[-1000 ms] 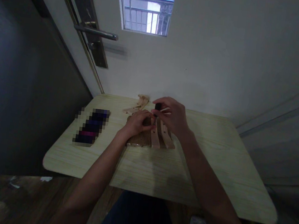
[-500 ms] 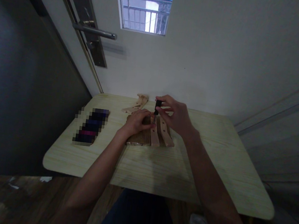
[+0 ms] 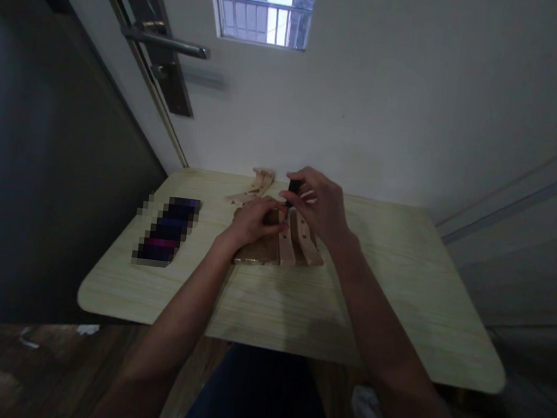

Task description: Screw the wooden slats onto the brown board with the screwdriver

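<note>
Nearest, well below both grips, dark trousers [image 3: 257, 398] beneath the edge of a pale counter [image 3: 430, 287]. Under and just in front of the left grip [image 3: 251, 221], a flat brown slab [image 3: 258, 253]. Across the slab, running nearward from below the right grip [image 3: 323, 204], a pale wooden strip [image 3: 286, 250] and, just to its right, a second strip [image 3: 309, 249], both marked with small dark holes.

Pinches a black-handled tool [image 3: 293, 188] between thumb and fingers of the right grip, tip down at the wooden strip. Brings left thumb and fingertips around the tool's lower end; cannot tell whether pinching the strip or something small there. Seems to be at the step of turning the tool at a hole; calls for a near-upright shaft and a steadied strip.

Stretches both forearms forward and inward, left grip low over the slab, right grip arched higher, wrist bent.

Left of the left grip, well apart, a pixelated dark oblong [image 3: 168, 231]. Just beyond the left grip, loose wooden pieces [image 3: 261, 181]. Farthest, past both grips, a white door [image 3: 396, 101] with lever handle [image 3: 169, 43] and small window [image 3: 266, 6].
</note>
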Action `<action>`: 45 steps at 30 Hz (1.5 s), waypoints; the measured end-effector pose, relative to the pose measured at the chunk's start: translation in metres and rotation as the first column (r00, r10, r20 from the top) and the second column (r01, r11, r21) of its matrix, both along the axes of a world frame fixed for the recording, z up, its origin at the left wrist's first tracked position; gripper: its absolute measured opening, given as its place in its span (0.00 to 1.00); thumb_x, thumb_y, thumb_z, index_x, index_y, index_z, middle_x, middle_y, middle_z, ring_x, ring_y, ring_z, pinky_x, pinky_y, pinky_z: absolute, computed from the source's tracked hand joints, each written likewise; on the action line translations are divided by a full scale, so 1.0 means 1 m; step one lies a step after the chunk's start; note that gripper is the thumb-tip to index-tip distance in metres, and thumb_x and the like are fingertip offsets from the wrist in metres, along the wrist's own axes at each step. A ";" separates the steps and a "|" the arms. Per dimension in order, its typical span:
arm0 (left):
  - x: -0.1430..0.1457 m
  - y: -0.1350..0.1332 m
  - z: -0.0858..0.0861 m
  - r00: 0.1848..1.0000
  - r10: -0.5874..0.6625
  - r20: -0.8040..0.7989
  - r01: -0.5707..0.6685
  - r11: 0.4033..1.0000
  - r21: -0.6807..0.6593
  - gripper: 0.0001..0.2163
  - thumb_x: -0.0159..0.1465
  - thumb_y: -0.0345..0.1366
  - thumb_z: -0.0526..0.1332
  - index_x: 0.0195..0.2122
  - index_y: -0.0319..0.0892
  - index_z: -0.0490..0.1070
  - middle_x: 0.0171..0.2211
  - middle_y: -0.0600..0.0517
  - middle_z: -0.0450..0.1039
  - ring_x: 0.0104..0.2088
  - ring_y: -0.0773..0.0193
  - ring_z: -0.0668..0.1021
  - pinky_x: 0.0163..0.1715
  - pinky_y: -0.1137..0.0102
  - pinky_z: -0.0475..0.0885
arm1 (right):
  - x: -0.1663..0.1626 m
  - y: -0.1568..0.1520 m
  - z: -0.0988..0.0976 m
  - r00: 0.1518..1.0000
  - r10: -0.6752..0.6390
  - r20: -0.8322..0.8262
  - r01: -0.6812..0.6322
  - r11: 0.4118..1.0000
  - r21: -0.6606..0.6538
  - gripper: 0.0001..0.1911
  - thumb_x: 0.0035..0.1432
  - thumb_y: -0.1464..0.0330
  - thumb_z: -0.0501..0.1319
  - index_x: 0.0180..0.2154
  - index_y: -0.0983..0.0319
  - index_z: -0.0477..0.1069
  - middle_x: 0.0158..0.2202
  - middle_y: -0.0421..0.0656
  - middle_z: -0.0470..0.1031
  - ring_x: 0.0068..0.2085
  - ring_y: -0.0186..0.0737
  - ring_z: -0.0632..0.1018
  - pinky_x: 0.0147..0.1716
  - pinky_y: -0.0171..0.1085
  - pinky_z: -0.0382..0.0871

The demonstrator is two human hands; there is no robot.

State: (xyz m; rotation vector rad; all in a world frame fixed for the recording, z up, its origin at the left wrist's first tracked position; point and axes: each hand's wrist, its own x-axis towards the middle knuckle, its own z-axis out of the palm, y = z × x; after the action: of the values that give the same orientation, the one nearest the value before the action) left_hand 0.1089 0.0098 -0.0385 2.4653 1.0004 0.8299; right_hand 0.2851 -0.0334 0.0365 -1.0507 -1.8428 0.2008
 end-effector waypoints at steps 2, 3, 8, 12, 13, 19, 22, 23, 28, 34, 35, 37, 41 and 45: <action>0.000 0.001 -0.002 1.000 -0.005 0.006 0.005 1.000 0.011 0.16 0.58 0.44 0.68 0.45 0.45 0.72 0.46 0.48 0.75 0.47 0.53 0.75 0.47 0.59 0.69 | 0.001 -0.003 0.000 0.996 0.069 -0.062 -0.072 0.996 -0.048 0.20 0.59 0.51 0.59 0.42 0.60 0.71 0.41 0.44 0.78 0.36 0.36 0.80 0.30 0.32 0.75; 0.000 0.002 -0.003 1.000 -0.008 0.008 0.008 1.000 0.013 0.16 0.58 0.44 0.67 0.46 0.45 0.72 0.45 0.48 0.75 0.47 0.53 0.75 0.47 0.59 0.69 | 0.002 -0.004 0.000 0.989 0.112 -0.092 -0.119 0.990 -0.074 0.20 0.60 0.52 0.58 0.43 0.60 0.71 0.43 0.44 0.78 0.39 0.37 0.81 0.32 0.32 0.76; 0.001 0.002 -0.001 1.000 -0.011 0.002 0.011 1.000 0.005 0.15 0.58 0.43 0.67 0.45 0.44 0.73 0.44 0.48 0.75 0.45 0.54 0.76 0.46 0.60 0.69 | 0.011 -0.005 -0.006 0.967 0.174 -0.184 -0.198 0.973 -0.121 0.18 0.59 0.55 0.61 0.45 0.59 0.71 0.40 0.42 0.80 0.38 0.35 0.82 0.34 0.32 0.76; 0.001 -0.001 0.001 0.999 -0.018 0.027 0.018 1.000 0.003 0.15 0.58 0.43 0.67 0.44 0.45 0.73 0.44 0.50 0.75 0.46 0.55 0.76 0.47 0.61 0.69 | 0.014 0.002 -0.010 0.972 0.103 -0.211 -0.125 0.987 -0.098 0.20 0.50 0.52 0.68 0.38 0.59 0.71 0.33 0.40 0.78 0.32 0.34 0.79 0.28 0.31 0.74; 0.001 -0.001 0.001 0.999 -0.017 0.034 0.017 1.000 0.004 0.14 0.58 0.43 0.67 0.44 0.45 0.73 0.44 0.50 0.75 0.46 0.55 0.76 0.47 0.61 0.69 | 0.014 0.004 -0.010 0.976 0.093 -0.196 -0.112 0.990 -0.087 0.21 0.48 0.52 0.69 0.38 0.59 0.71 0.32 0.39 0.77 0.31 0.34 0.78 0.25 0.30 0.72; 0.000 0.000 0.000 1.000 -0.016 0.015 0.016 1.000 -0.019 0.14 0.58 0.42 0.68 0.44 0.45 0.72 0.45 0.50 0.75 0.46 0.55 0.75 0.48 0.61 0.68 | 0.012 0.009 0.005 0.989 0.145 -0.028 -0.147 0.985 -0.089 0.21 0.51 0.51 0.67 0.40 0.59 0.75 0.33 0.40 0.76 0.28 0.31 0.73 0.26 0.31 0.69; 0.000 0.000 0.001 1.000 -0.023 0.006 0.023 0.999 -0.022 0.14 0.58 0.43 0.67 0.44 0.46 0.72 0.45 0.50 0.74 0.47 0.55 0.75 0.48 0.61 0.68 | 0.012 0.015 0.010 0.976 0.215 0.039 -0.211 0.973 -0.089 0.18 0.54 0.52 0.65 0.39 0.58 0.78 0.35 0.41 0.78 0.32 0.33 0.75 0.32 0.33 0.71; 0.000 0.000 0.001 1.000 -0.024 0.005 0.024 0.999 -0.023 0.14 0.59 0.43 0.67 0.44 0.46 0.72 0.45 0.50 0.74 0.47 0.54 0.75 0.48 0.61 0.68 | 0.013 0.016 0.010 0.975 0.220 0.043 -0.216 0.973 -0.084 0.18 0.55 0.52 0.64 0.40 0.58 0.78 0.36 0.41 0.79 0.34 0.34 0.76 0.33 0.33 0.71; 0.000 0.000 0.002 1.000 -0.020 -0.009 0.019 1.000 -0.024 0.14 0.59 0.42 0.67 0.44 0.45 0.72 0.44 0.50 0.74 0.47 0.54 0.75 0.48 0.60 0.68 | 0.012 0.017 0.008 0.974 0.225 0.019 -0.220 0.967 -0.127 0.19 0.60 0.56 0.60 0.47 0.58 0.75 0.45 0.45 0.79 0.39 0.37 0.78 0.32 0.33 0.73; -0.001 -0.003 0.005 0.999 -0.044 0.010 0.044 0.999 -0.023 0.17 0.58 0.46 0.68 0.45 0.44 0.72 0.44 0.49 0.75 0.46 0.53 0.75 0.46 0.61 0.68 | 0.018 0.009 0.011 0.966 0.255 -0.035 -0.257 0.951 -0.173 0.19 0.58 0.57 0.62 0.47 0.60 0.75 0.44 0.45 0.78 0.40 0.37 0.78 0.31 0.31 0.74; -0.001 -0.003 0.006 0.999 -0.046 0.010 0.046 0.999 -0.025 0.18 0.57 0.47 0.68 0.45 0.44 0.72 0.45 0.49 0.75 0.46 0.53 0.75 0.46 0.61 0.68 | 0.019 0.010 0.011 0.970 0.239 -0.036 -0.242 0.956 -0.163 0.18 0.57 0.57 0.63 0.45 0.61 0.75 0.42 0.44 0.79 0.39 0.37 0.78 0.31 0.32 0.74; -0.002 -0.004 0.007 0.999 -0.052 0.007 0.052 0.998 -0.026 0.18 0.57 0.47 0.68 0.44 0.45 0.72 0.45 0.49 0.74 0.47 0.53 0.75 0.48 0.61 0.68 | 0.019 0.011 0.011 0.981 0.195 -0.022 -0.196 0.971 -0.137 0.17 0.53 0.56 0.66 0.39 0.61 0.76 0.35 0.43 0.78 0.34 0.36 0.78 0.30 0.33 0.72; -0.002 -0.004 0.007 0.999 -0.047 -0.004 0.047 0.998 -0.029 0.17 0.57 0.47 0.68 0.45 0.46 0.72 0.47 0.49 0.73 0.48 0.53 0.74 0.49 0.60 0.67 | 0.016 0.013 0.008 0.993 0.121 0.005 -0.120 0.990 -0.069 0.19 0.48 0.53 0.69 0.32 0.61 0.73 0.26 0.38 0.73 0.26 0.31 0.73 0.25 0.31 0.67; -0.002 -0.003 0.006 0.999 -0.040 -0.003 0.040 0.999 -0.021 0.18 0.56 0.47 0.69 0.44 0.45 0.72 0.46 0.49 0.74 0.48 0.53 0.74 0.49 0.60 0.67 | 0.012 0.012 0.008 0.995 0.100 0.019 -0.099 0.994 -0.046 0.21 0.48 0.53 0.69 0.38 0.60 0.72 0.25 0.35 0.70 0.25 0.30 0.71 0.24 0.30 0.66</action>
State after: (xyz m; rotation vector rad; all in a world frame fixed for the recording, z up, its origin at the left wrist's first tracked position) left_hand 0.1073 0.0064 -0.0327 2.4618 0.9522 0.7995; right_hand 0.2970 -0.0212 0.0446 -0.9962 -1.9193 0.2919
